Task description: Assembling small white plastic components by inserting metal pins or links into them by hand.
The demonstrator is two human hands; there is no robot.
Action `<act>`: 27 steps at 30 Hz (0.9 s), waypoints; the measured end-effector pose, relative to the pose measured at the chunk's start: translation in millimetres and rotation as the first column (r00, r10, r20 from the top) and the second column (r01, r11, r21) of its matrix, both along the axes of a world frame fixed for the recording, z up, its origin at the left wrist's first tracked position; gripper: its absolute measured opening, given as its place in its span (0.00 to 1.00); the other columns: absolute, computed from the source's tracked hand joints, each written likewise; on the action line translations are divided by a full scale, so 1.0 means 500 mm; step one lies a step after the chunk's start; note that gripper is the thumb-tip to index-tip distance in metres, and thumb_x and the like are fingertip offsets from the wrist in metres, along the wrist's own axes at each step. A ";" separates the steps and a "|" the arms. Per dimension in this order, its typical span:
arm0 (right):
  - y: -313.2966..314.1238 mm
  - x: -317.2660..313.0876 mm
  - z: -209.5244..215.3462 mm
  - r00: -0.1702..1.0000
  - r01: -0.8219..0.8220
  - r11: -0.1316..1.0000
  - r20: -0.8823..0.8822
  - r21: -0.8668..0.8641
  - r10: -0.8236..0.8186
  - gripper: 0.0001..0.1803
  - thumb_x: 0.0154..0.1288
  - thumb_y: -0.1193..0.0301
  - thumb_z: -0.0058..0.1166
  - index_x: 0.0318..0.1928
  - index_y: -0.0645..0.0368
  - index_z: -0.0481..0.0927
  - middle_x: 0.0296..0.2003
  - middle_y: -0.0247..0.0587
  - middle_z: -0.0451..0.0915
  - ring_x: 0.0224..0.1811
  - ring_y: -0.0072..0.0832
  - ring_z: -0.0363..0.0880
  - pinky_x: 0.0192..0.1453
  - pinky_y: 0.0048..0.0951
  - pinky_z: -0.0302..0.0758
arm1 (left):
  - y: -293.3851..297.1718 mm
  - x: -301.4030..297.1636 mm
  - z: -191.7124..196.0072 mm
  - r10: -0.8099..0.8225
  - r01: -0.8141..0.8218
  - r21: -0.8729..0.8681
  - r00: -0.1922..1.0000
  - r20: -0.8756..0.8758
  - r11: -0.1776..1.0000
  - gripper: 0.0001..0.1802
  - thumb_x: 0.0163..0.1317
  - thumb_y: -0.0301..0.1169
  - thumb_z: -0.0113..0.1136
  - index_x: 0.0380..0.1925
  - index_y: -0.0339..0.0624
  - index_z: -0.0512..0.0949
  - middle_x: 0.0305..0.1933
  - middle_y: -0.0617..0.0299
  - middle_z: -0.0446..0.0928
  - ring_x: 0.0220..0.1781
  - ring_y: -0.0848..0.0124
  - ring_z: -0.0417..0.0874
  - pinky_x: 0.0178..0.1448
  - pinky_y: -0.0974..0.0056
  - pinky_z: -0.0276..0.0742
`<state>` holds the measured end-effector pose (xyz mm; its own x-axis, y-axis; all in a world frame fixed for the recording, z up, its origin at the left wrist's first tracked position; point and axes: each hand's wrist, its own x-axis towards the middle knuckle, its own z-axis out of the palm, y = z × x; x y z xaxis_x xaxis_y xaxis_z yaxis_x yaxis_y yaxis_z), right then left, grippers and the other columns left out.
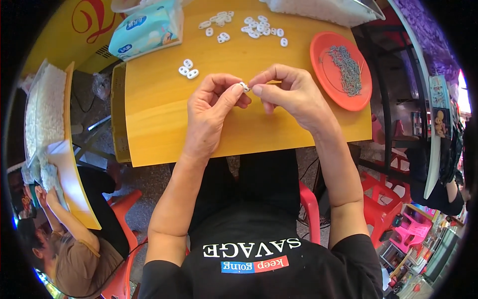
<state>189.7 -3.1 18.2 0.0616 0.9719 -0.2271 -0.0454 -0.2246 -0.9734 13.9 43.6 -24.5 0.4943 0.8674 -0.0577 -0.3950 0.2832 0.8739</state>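
Above the near part of the yellow table, my left hand (211,102) pinches a small white oval plastic piece with holes (244,86) between thumb and forefinger. My right hand (291,94) meets it from the right, its thumb and forefinger pressed together at the piece's edge. Whatever lies between those right fingertips is too small to make out. Three similar white oval pieces (188,70) lie beyond my left hand. More of them sit in loose groups (259,27) farther back. To the right, a red plate (322,74) carries a heap of small thin grey metal pins or screws (347,72).
A blue tissue pack (147,31) stands at the table's (159,142) back left. A tray of white pieces (323,11) is at the back right. Red plastic stools (381,199) are on the right. Another person (82,259) works at a table on the left.
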 end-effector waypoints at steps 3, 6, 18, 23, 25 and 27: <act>0.001 -0.001 0.003 0.999 0.007 1.000 0.033 -0.025 -0.006 0.09 0.65 0.72 0.61 0.42 0.66 0.82 0.28 0.32 0.80 0.25 0.15 0.75 0.31 0.19 0.73 | -0.001 -0.001 0.003 0.016 -0.015 -0.024 0.999 0.032 1.000 0.07 0.67 0.27 0.60 0.42 0.35 0.78 0.39 0.59 0.82 0.38 0.74 0.82 0.46 0.69 0.79; 0.001 -0.004 -0.009 0.998 0.070 0.998 0.009 -0.008 -0.070 0.12 0.65 0.69 0.61 0.41 0.67 0.82 0.26 0.33 0.80 0.25 0.16 0.76 0.29 0.19 0.74 | 0.000 -0.003 0.003 0.020 -0.019 -0.033 0.999 0.050 0.999 0.07 0.67 0.27 0.60 0.42 0.35 0.78 0.41 0.57 0.82 0.39 0.74 0.83 0.48 0.69 0.79; 0.008 -0.013 -0.030 0.975 0.151 0.984 0.151 0.099 -0.165 0.10 0.66 0.71 0.58 0.39 0.68 0.82 0.26 0.34 0.82 0.24 0.16 0.78 0.27 0.19 0.75 | -0.002 0.004 0.002 0.029 -0.028 0.031 1.000 -0.006 0.999 0.08 0.68 0.27 0.59 0.42 0.34 0.77 0.45 0.53 0.83 0.42 0.72 0.84 0.49 0.68 0.80; 0.008 -0.031 -0.037 0.971 0.239 0.957 -0.012 0.166 -0.241 0.13 0.66 0.75 0.59 0.49 0.68 0.79 0.34 0.36 0.81 0.27 0.16 0.78 0.31 0.19 0.76 | -0.001 0.004 0.001 0.029 -0.029 0.007 1.000 0.007 1.000 0.08 0.68 0.27 0.59 0.43 0.34 0.77 0.44 0.55 0.82 0.41 0.72 0.84 0.49 0.68 0.80; 0.008 -0.028 -0.039 0.973 0.229 0.953 -0.055 0.195 -0.223 0.15 0.66 0.75 0.59 0.51 0.67 0.77 0.36 0.37 0.81 0.27 0.16 0.77 0.31 0.19 0.76 | -0.004 0.004 -0.001 0.041 -0.039 0.031 0.998 -0.039 0.999 0.08 0.68 0.28 0.59 0.43 0.35 0.76 0.41 0.59 0.81 0.40 0.73 0.83 0.48 0.69 0.80; 0.006 -0.029 -0.039 0.974 0.220 0.949 -0.096 0.225 -0.204 0.16 0.66 0.76 0.59 0.53 0.67 0.76 0.37 0.37 0.80 0.28 0.16 0.77 0.32 0.19 0.76 | -0.002 0.003 0.000 0.040 -0.039 0.035 0.998 -0.043 0.999 0.08 0.68 0.28 0.59 0.43 0.35 0.76 0.39 0.60 0.80 0.40 0.73 0.83 0.47 0.70 0.80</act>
